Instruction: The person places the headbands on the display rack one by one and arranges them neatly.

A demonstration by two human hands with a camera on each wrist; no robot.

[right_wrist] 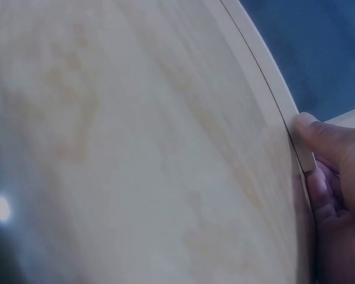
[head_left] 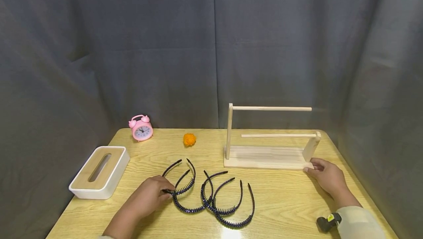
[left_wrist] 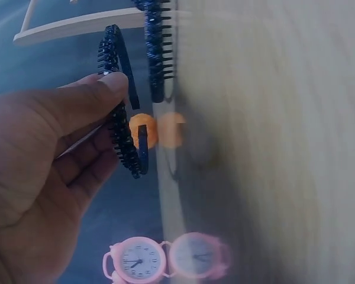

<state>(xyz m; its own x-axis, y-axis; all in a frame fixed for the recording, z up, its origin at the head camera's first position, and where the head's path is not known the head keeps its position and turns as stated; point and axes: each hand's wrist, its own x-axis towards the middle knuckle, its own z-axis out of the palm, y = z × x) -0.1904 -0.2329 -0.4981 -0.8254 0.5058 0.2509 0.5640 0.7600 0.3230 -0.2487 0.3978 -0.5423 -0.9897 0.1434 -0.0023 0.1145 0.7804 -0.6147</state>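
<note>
My left hand (head_left: 148,196) pinches a dark, glittery toothed headband (left_wrist: 130,157) between thumb and fingers. In the left wrist view this headband stands raised off the tabletop, its teeth toward the palm. Several similar headbands (head_left: 234,225) lie overlapping on the table to the right of that hand. At the far right, my right hand (head_left: 327,176) holds the near right corner of a wooden rack (head_left: 264,162), thumb on the front edge of its base. The rack has a tall post at left and a short one at right, each with a horizontal rod.
A white tissue box (head_left: 114,180) with a wooden lid stands at the left edge. Toward the back are a pink alarm clock (head_left: 143,130) and a fuzzy orange ball (head_left: 189,140). Grey curtains (head_left: 158,55) hang behind and beside the wooden table (head_left: 281,202).
</note>
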